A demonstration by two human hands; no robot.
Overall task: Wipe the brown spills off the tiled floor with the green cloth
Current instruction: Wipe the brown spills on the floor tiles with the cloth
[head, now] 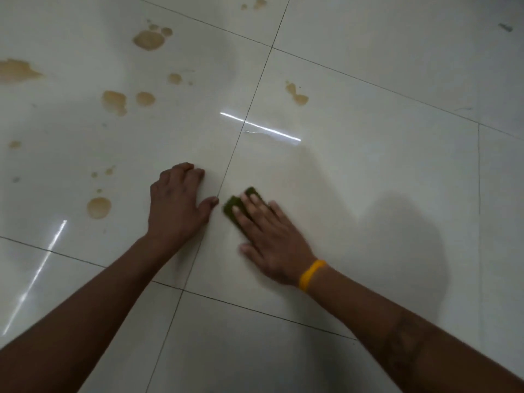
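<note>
My right hand [269, 239] lies flat on the green cloth [234, 207] and presses it onto the white tiled floor [368, 171], just right of a grout line. Only the cloth's far end shows past my fingers. My left hand [177, 205] rests palm down on the tile to the left of that line, empty, with fingers bent. Brown spills dot the tile to the left and ahead: a round one [98, 207] near my left hand, a pair [114, 102] further out, a large one [149, 39], and one [297, 95] on the right tile.
A broad brown smear [17, 70] reaches the left edge of view, and small spots [259, 2] lie at the top. A yellow band [311, 275] circles my right wrist. A dark shadow [402, 236] falls on the floor to the right.
</note>
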